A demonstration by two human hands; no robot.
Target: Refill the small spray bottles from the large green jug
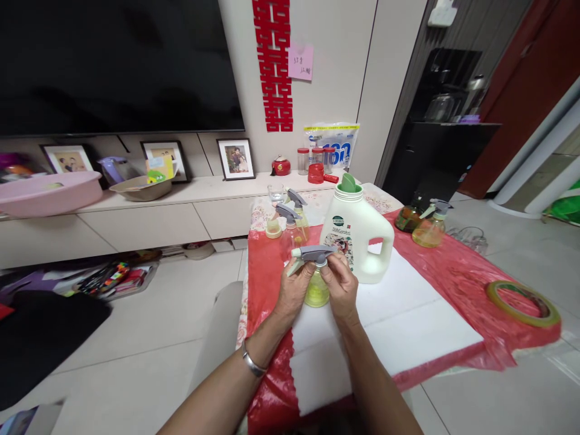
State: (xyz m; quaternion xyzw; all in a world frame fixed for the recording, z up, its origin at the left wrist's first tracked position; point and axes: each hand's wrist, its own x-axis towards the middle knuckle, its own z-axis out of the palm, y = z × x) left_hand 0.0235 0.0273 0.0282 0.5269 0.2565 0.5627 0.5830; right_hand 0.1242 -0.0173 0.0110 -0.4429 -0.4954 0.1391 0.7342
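Observation:
A small spray bottle (316,295) with yellow-green liquid stands upright on white paper, its grey-and-white trigger head (312,252) on top. My left hand (294,289) pinches the trigger side of that head near the neck. From the other side, my right hand (341,287) closes its fingers about the head and neck; some fingertips are hidden. Just behind is a large pale-green detergent jug (362,232) with a green spout in its opening. Two more spray bottles (290,235) (300,220) are beyond my left hand, next to a pale cap (273,228).
Red plastic sheeting (267,260) and white paper towels (408,314) cover the table. Rightward lie a tape roll (523,304), an amber bottle (408,219) and another spray bottle (429,232). A glass cup (275,193) stands at the back, before a cabinet (136,220) with photo frames.

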